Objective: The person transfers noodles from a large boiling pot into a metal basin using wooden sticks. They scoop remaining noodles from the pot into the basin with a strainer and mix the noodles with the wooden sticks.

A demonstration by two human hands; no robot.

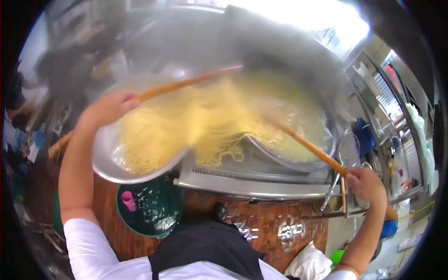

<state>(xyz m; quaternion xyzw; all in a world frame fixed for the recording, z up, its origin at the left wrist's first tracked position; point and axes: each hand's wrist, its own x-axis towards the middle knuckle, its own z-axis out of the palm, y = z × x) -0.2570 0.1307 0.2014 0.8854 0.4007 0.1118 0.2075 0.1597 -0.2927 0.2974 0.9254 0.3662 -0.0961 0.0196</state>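
Yellow noodles hang over two long wooden sticks, blurred by motion, between a metal bowl on the left and a large pot of cloudy liquid on the right. My left hand is closed round the left stick, above the bowl's left side. At the right, my right hand grips the other stick, whose far end reaches into the noodles. More noodles lie in the bowl. Some strands dangle over the stove's front edge. Steam hides part of the pot.
Below the bowl, a green tub of water holds a pink cup. A ladle and a strainer are by the pot's right side. A white sack lies on the wet brown floor. Shelves stand at right.
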